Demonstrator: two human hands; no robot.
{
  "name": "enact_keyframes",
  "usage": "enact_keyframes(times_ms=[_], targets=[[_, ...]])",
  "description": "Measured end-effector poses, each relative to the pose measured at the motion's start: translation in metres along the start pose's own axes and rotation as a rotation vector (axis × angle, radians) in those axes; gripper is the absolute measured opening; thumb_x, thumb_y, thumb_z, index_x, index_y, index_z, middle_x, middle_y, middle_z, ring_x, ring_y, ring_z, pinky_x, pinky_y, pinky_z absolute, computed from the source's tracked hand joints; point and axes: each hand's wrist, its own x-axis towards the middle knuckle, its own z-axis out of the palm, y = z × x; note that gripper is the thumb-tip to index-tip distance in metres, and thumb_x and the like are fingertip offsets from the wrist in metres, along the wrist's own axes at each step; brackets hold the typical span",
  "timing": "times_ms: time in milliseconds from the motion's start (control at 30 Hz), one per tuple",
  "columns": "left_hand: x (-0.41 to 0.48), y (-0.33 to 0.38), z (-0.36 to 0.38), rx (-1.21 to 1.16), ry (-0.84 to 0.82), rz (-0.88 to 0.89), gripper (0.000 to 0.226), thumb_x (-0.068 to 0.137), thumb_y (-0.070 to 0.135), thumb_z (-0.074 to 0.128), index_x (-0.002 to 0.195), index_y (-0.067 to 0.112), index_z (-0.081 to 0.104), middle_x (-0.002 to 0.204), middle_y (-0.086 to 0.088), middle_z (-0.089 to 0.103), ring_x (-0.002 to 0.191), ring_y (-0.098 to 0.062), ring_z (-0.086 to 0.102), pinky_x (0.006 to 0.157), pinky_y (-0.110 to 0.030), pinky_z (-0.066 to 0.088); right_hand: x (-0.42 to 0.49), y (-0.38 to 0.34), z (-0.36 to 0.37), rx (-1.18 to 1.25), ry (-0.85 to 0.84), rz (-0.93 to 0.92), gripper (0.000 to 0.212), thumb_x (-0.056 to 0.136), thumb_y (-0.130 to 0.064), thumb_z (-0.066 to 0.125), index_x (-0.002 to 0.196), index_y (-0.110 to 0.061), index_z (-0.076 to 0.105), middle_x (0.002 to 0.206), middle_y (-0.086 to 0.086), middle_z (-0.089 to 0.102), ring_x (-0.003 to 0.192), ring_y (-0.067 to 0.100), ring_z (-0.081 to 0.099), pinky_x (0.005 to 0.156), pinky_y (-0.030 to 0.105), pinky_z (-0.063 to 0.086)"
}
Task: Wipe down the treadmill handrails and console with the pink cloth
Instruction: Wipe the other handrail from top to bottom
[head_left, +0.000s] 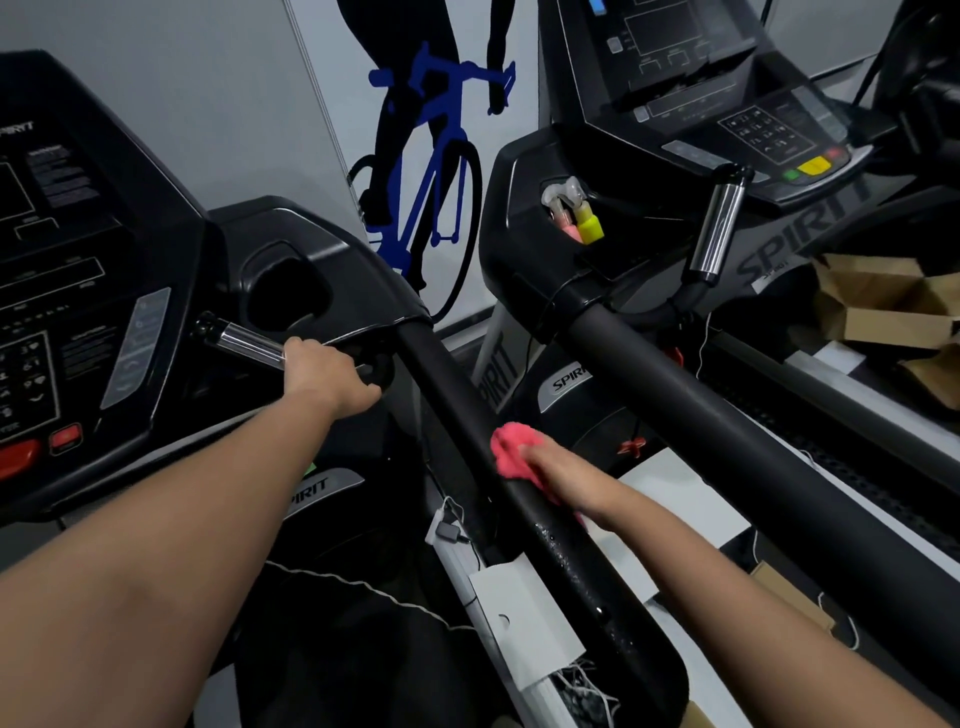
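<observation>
Dim, cool indoor light, soft glare on the chrome grip bars (719, 228), wide-angle bending and blur at edges.

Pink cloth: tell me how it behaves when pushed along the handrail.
Likely floppy: the pink cloth bunches into folds under the right hand. Probably light: that pressure alone keeps it on the handrail. It may slide easily, since the rail nearby looks wet.
</observation>
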Motion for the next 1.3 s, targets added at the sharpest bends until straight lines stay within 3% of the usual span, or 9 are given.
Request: enact_keyframes(times_ms=[67,200,400,500,633,800,900,1033,1300], targets=[[-0.001,0.001,0.000,0.002,0.000,-0.009,0.052,0.086,0.062,0.029,0.088,0.023,0.064,0.092,0.002,0.064,0.095,-0.020,0.056,0.087,-0.033,0.033,-0.003,-0.002,0.009,-0.471,-0.020,-0.052,0.050,0.097,-0.026,0.045,0.144,-0.021,0.032,0.147,0.013,0.033,0.132,0.020,0.035,0.111,0.033,0.027],[0.000,0.001,0.000,0.010,-0.010,-0.007,0.054,0.087,0.063,0.030,0.092,0.023,0.066,0.092,0.002,0.064,0.095,-0.020,0.056,0.088,-0.033,0.035,-0.011,-0.011,0.034,-1.127,0.068,-0.172,0.074,0.090,-0.042,0.049,0.150,-0.038,0.006,0.154,0.013,0.013,0.135,0.034,0.023,0.110,0.047,0.025],[-0.001,-0.001,0.001,0.029,0.002,0.011,0.053,0.086,0.063,0.032,0.097,0.023,0.066,0.096,0.001,0.065,0.097,-0.021,0.056,0.088,-0.034,0.035,0.031,-0.025,0.003,-0.450,-0.012,-0.025,0.103,0.075,-0.032,0.078,0.152,-0.025,0.010,0.150,0.005,0.032,0.131,0.013,0.039,0.103,0.017,0.028],[-0.001,-0.001,0.001,0.033,0.002,0.011,0.054,0.086,0.063,0.033,0.098,0.023,0.066,0.096,0.001,0.065,0.097,-0.021,0.056,0.088,-0.034,0.035,0.055,-0.009,-0.004,-0.075,0.047,0.077,0.086,0.081,-0.034,0.072,0.149,-0.022,0.020,0.137,0.006,0.045,0.115,0.015,0.052,0.099,0.024,0.040],[0.000,0.000,0.001,0.032,-0.001,0.011,0.054,0.086,0.063,0.033,0.098,0.022,0.067,0.096,0.001,0.065,0.097,-0.021,0.057,0.087,-0.034,0.035,0.069,0.017,-0.002,0.292,0.203,0.230,0.060,0.086,-0.056,0.055,0.130,-0.016,0.048,0.105,0.002,0.060,0.090,0.012,0.059,0.067,0.022,0.049],[-0.001,-0.002,0.000,0.034,0.023,0.023,0.054,0.086,0.062,0.034,0.101,0.022,0.067,0.099,0.000,0.067,0.098,-0.022,0.058,0.087,-0.034,0.035,0.054,0.025,-0.001,0.804,-0.114,0.505,0.057,0.085,-0.058,0.054,0.102,-0.005,0.069,0.082,0.013,0.068,0.075,0.028,0.067,0.089,0.049,0.050],[-0.002,-0.002,-0.002,0.033,0.019,0.019,0.054,0.087,0.062,0.034,0.102,0.022,0.067,0.100,0.000,0.066,0.100,-0.022,0.058,0.088,-0.034,0.035,0.038,0.032,-0.006,0.849,-0.241,0.523,0.059,0.092,-0.049,0.041,0.094,0.004,0.064,0.084,0.024,0.064,0.073,0.038,0.068,0.072,0.055,0.055],[-0.002,-0.002,-0.001,0.023,0.011,0.024,0.054,0.087,0.062,0.034,0.103,0.022,0.066,0.100,0.001,0.066,0.100,-0.022,0.057,0.089,-0.034,0.034,0.025,0.037,-0.008,0.784,-0.150,0.480,0.049,0.094,-0.038,0.041,0.090,0.006,0.063,0.075,0.020,0.068,0.063,0.028,0.069,0.059,0.032,0.058],[-0.003,0.002,-0.002,0.042,-0.003,-0.009,0.055,0.085,0.064,0.033,0.097,0.023,0.068,0.096,0.001,0.066,0.096,-0.021,0.058,0.086,-0.034,0.034,0.048,0.011,0.001,-0.102,0.139,0.044,0.029,0.101,-0.036,0.038,0.126,-0.025,0.046,0.122,0.000,0.054,0.111,0.015,0.052,0.095,0.026,0.036]])
